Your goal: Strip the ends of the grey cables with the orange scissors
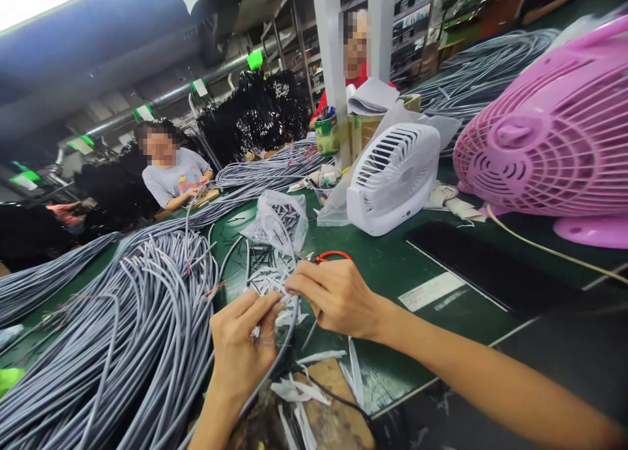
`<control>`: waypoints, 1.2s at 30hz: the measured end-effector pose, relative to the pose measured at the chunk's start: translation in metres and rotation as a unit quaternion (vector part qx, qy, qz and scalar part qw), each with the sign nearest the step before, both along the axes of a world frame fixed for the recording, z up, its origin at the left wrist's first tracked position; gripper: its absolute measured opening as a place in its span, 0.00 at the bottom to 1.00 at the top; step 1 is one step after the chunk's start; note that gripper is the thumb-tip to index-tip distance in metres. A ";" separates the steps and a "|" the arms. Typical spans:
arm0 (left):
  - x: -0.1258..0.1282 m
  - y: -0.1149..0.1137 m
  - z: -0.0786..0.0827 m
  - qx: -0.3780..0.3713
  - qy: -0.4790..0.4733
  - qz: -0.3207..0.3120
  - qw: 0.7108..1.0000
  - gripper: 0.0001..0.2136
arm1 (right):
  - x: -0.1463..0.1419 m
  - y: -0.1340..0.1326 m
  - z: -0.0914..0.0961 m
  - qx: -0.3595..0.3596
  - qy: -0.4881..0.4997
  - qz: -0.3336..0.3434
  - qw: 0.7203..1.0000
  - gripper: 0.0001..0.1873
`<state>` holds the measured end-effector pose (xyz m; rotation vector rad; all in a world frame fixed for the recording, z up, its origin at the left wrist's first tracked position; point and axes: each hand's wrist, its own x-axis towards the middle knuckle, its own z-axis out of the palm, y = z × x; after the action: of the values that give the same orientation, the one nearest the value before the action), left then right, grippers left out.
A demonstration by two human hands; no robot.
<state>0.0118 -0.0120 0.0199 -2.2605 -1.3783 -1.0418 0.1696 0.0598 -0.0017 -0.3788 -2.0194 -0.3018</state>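
Observation:
My left hand (245, 337) is closed, thumb and forefinger pinched beside a grey cable (280, 357). This cable rises from the lower left between my hands and bends over toward the clear bag. My right hand (338, 297) is also closed, its fingertips meeting the cable close to my left fingertips. The exact spot they grip is hidden by the fingers. From under my right palm sticks a thin dark pointed piece (312, 330), its kind unclear. Just behind that hand lies a tool with orange-red handles (334, 256). White strips (267, 276) are scattered beyond my fingers.
A large bundle of grey cables (147, 332) fills the left. A clear bag of small dark pieces (279, 222) sits ahead. To the right are a white fan (395, 175), a pink fan (549, 136) and a black flat panel (490, 263). A co-worker (174, 175) sits across the table.

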 end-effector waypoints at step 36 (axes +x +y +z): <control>-0.012 0.009 0.006 -0.268 -0.308 -0.042 0.912 0.19 | 0.003 0.010 0.007 -0.310 0.030 0.121 0.943 0.08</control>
<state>-0.0005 -0.0033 0.0263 -2.4792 -2.0401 -1.6801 0.1731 0.0702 0.0057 -0.5097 -2.0402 0.5080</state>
